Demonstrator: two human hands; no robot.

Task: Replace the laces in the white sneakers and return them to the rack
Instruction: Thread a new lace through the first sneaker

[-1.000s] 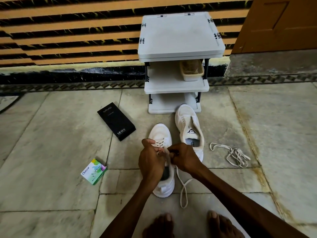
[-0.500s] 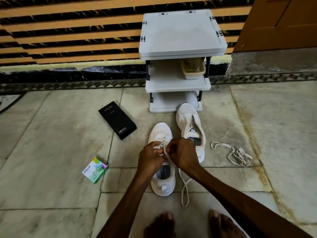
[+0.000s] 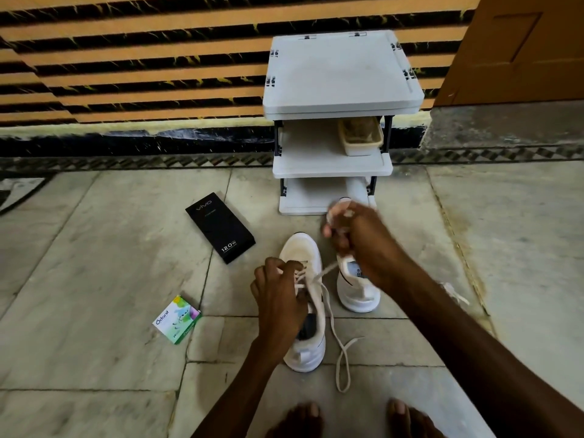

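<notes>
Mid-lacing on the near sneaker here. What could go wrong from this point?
1. The right hand is blurred, apparently pulling the lace fast while the left hand pinches it at the eyelets of the near sneaker; the ends may come out uneven.
2. The lace's loose tail lies on the floor near the bare feet and could get stepped on.

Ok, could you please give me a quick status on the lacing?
Left hand pinches lace at near sneaker eyelets. Right hand holds lace taut, blurred. Second sneaker waits before rack. Nothing in way.
</notes>
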